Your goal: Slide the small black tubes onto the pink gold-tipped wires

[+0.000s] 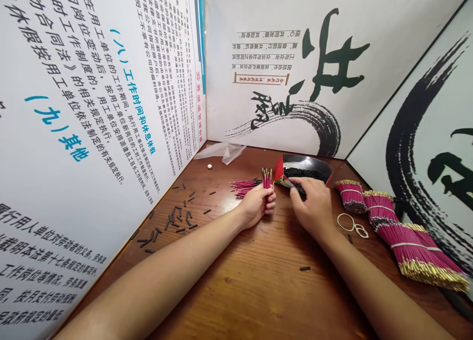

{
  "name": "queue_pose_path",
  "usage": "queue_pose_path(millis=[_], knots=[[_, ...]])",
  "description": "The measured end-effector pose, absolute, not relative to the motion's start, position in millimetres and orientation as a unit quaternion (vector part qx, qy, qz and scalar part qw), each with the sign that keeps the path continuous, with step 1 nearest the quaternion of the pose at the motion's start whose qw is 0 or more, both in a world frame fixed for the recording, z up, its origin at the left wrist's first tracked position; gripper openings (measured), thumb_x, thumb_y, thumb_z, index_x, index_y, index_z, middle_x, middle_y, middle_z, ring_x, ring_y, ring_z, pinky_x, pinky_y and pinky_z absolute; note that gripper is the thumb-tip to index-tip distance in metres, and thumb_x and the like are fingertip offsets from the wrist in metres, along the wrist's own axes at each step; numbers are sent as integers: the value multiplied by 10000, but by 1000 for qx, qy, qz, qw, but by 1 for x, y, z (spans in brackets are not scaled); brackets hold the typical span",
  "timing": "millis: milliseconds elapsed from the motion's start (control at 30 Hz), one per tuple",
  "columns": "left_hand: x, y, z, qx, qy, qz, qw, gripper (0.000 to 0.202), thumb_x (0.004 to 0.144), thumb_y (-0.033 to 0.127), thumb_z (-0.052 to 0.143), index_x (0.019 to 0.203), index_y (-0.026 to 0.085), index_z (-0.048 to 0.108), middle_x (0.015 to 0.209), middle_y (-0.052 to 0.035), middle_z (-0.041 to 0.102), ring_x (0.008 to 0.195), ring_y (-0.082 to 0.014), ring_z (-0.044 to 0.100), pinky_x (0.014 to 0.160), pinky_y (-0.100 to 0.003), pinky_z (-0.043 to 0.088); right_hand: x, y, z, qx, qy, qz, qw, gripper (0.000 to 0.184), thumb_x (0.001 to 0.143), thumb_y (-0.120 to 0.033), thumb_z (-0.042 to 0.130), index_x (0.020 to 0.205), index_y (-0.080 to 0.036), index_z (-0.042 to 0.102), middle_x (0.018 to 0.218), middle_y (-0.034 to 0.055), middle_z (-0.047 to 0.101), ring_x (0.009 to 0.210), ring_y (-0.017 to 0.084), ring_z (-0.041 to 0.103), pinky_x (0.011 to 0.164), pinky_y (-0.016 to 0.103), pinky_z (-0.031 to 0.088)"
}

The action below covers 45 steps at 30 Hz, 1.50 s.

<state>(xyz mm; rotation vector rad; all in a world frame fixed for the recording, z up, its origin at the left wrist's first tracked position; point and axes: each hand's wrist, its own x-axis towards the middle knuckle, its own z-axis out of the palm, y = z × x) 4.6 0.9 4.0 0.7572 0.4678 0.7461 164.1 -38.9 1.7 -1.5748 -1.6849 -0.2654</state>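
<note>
My left hand [259, 202] is closed around a small upright bunch of magenta wires [266, 176]. Gold tips and some black sleeves show at the top of the bunch. Just behind that hand, more magenta wires [244, 186] lie in a loose pile on the table. My right hand [313, 204] is at the near edge of a red-sided box [280, 168] with a shiny dark inside. Its thumb and forefinger are apart, and the other fingers are partly hidden. Many short black sleeves [301, 173] fill the box.
Loose black sleeves [179, 217] are scattered over the table's left side. At right, banded bundles of magenta wires [421, 249] with gold ends lie near rubber bands [345, 222]. A clear plastic bag [231, 153] rests at the back. Printed panels [273, 15] enclose the wooden table [236, 300].
</note>
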Motion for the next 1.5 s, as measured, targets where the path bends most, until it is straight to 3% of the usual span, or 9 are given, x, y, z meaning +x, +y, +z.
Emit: queue_pose_path(millis=[100,267,400,767,867,1067,1333,1500], knots=[[3,2,3,368,218,344,836,178,819,240,568,844,210,394,643,70,339,426,-41,245,407,-165,134,179,-35,-3,-704,-610,-157,329,333,883,-342,461,1070,-187,689,1094,125,696,1077,319,512,921,505,335],[2,1,5,384,217,346,828,178,816,229,557,812,205,381,640,71,324,421,-32,213,399,-159,100,184,-33,-11,-721,-645,-109,229,360,899,-400,433,968,-226,740,1072,95,720,1035,311,529,904,521,318],[3,1,6,379,230,338,830,84,787,193,503,818,192,425,621,67,311,416,-36,206,391,-166,100,182,-33,-10,-731,-649,-90,189,362,889,-361,441,1023,-210,742,1141,90,709,1041,301,554,910,504,331],[3,2,3,393,238,330,825,106,747,189,522,821,185,446,608,70,319,420,-33,205,399,-157,111,185,-29,-16,-716,-641,-147,235,399,866,-321,445,1116,-143,701,1156,129,707,1053,302,556,907,488,340],[4,2,3,398,240,330,822,121,735,190,531,822,188,446,604,72,321,420,-32,205,401,-154,111,186,-30,-16,-706,-644,-149,253,379,871,-318,446,1101,-179,713,1131,118,713,1049,301,547,899,493,337],[4,3,2,405,236,326,821,105,744,186,522,817,190,446,598,73,322,414,-34,207,397,-155,112,186,-31,-16,-709,-662,-119,211,334,872,-304,447,992,-233,751,1098,71,731,1031,301,544,884,507,330],[5,2,3,417,242,322,815,112,747,190,525,818,195,439,601,73,325,416,-33,208,401,-161,115,184,-31,-14,-729,-648,-109,193,379,855,-306,454,1086,-193,732,1136,118,719,1067,345,546,878,538,343],[5,1,4,413,248,318,817,134,737,201,539,824,197,436,606,76,322,421,-31,201,409,-159,110,186,-29,-18,-715,-651,-115,228,380,854,-285,434,1076,-199,730,1142,109,720,1043,324,539,879,531,347]])
